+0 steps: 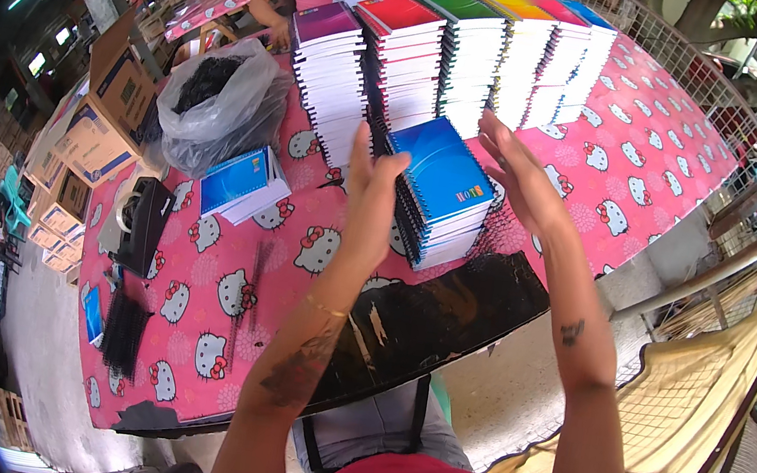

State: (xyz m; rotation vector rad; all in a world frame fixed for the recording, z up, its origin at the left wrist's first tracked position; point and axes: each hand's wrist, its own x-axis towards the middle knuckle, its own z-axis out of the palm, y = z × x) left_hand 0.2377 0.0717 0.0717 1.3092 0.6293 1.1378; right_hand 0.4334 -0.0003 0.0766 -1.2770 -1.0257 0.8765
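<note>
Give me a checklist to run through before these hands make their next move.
1. Left hand at the left side of the blue notebook stack: ok.
2. Right hand touching the stack's right side: cannot tell.
3. Stack's underside flat on the table: cannot tell.
4. Coloured notebook stacks behind standing upright: ok.
5. Separate blue notebooks beside the plastic bag gathered with the stack: not ok, lying apart.
6. Black coils clear of both hands: ok.

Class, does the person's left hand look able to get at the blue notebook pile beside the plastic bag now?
Probably yes: between the left hand, beside the taller notebook stack, and the blue notebook pile, only patterned tablecloth shows. The plastic bag stands beyond the pile, leaving its near side free.
</note>
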